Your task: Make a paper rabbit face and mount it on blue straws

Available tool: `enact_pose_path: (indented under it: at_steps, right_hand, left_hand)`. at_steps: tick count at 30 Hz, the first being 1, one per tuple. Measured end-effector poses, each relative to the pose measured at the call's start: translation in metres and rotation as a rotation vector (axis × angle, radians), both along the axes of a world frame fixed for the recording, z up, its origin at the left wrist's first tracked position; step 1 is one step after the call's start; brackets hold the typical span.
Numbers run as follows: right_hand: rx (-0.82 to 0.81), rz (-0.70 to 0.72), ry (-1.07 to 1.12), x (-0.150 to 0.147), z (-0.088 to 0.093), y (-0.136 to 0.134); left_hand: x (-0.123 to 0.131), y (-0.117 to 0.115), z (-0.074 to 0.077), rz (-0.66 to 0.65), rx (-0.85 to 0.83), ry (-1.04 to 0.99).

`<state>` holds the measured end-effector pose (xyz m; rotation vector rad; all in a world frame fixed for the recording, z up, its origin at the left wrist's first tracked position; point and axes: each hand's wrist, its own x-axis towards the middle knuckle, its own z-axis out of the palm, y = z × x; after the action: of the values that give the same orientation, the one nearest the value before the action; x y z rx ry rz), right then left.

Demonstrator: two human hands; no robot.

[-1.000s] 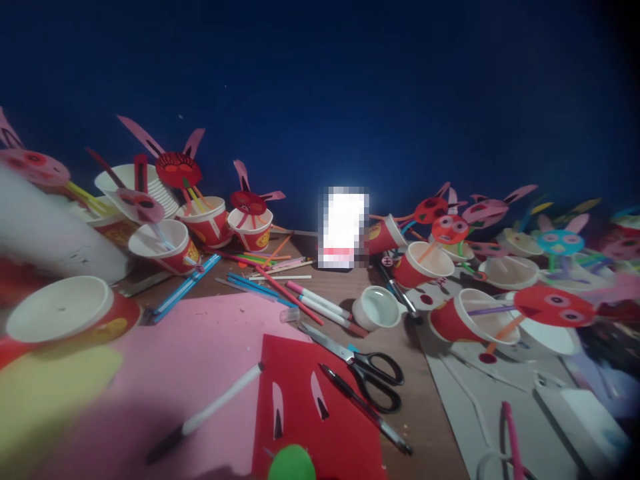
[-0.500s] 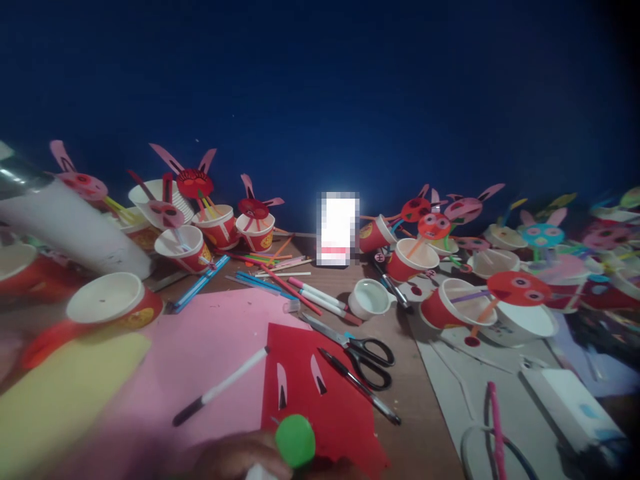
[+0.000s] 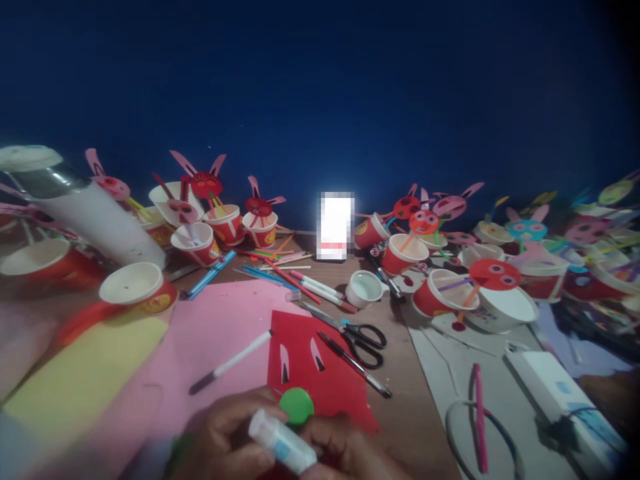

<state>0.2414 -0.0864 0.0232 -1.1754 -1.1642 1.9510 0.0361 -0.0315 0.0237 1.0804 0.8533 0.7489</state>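
Note:
Both hands are at the bottom centre, closed on a glue stick [image 3: 285, 445], a white tube with a pale blue label and a clear end. My left hand [image 3: 227, 433] grips it near the clear end. The fingers of my right hand [image 3: 350, 448] are round its lower end. Just beyond the fingertips is a green disc [image 3: 297, 405]; I cannot tell whether a finger touches it. Behind it lies red paper [image 3: 300, 333] with two pink-and-black ear shapes [image 3: 317, 354] on it. A black pen [image 3: 355, 363] and black-handled scissors [image 3: 365, 340] lie beside the paper.
Pink paper [image 3: 215, 320] and a marker [image 3: 230, 363] lie left. Red paper cups [image 3: 257, 230] with paper animal faces stand along the back. A lit phone [image 3: 335, 227] is at back centre, a small white cup [image 3: 365, 289] before it. A white box [image 3: 560, 400] lies right.
My right hand has come into view and joined the left at the glue stick. Both hands stand higher in the picture. The camera view has shifted slightly.

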Motion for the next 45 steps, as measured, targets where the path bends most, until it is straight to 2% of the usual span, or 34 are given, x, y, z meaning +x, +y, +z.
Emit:
enact_pose_path:
  at_steps: [4, 6, 9, 12, 14, 18, 23, 26, 30, 33, 38, 41, 45]
  right_hand:
    - [0.013, -0.077, -0.060, -0.008, 0.003, 0.002]
    - [0.044, -0.092, -0.112, -0.010, 0.002, 0.001]
    - [0.072, -0.102, -0.167, -0.012, -0.002, -0.001]
    - [0.097, -0.122, -0.130, -0.010, -0.002, -0.003]
    - [0.117, -0.110, -0.063, -0.007, 0.001, -0.004]
    - [0.098, 0.022, -0.026, -0.003, 0.008, -0.007]
    - [0.042, 0.035, 0.050, -0.005, 0.004, -0.003]
    - [0.118, -0.014, 0.045, -0.006, 0.002, 0.001]
    - [0.153, -0.158, -0.044, -0.010, 0.001, 0.004]
    - [0.145, -0.199, -0.047, -0.013, 0.003, 0.003]
    - [0.144, -0.077, 0.010, -0.009, 0.010, -0.003]
    - [0.096, 0.003, 0.033, -0.009, 0.007, -0.004]
    - [0.097, 0.012, 0.152, -0.010, 0.005, 0.000]
  left_hand:
    - [0.001, 0.008, -0.003, -0.090, 0.037, 0.023]
    - [0.003, 0.010, -0.001, -0.068, 0.059, -0.003]
    - [0.005, 0.011, 0.005, -0.111, 0.069, 0.022]
    - [0.005, 0.011, 0.008, -0.132, 0.065, 0.026]
    - [0.005, 0.010, 0.009, -0.125, 0.059, 0.013]
    - [0.003, 0.009, 0.007, -0.120, 0.008, -0.025]
    - [0.003, 0.007, -0.002, -0.084, 0.001, -0.057]
    - [0.003, 0.006, -0.006, -0.031, 0.024, -0.072]
    - [0.006, 0.009, -0.002, -0.048, 0.036, -0.042]
    - [0.006, 0.011, 0.002, -0.072, 0.048, -0.016]
    - [0.006, 0.009, -0.002, -0.084, 0.034, -0.071]
    - [0.006, 0.007, -0.003, -0.128, 0.032, -0.131]
    - [0.005, 0.008, 0.003, -0.058, 0.091, -0.068]
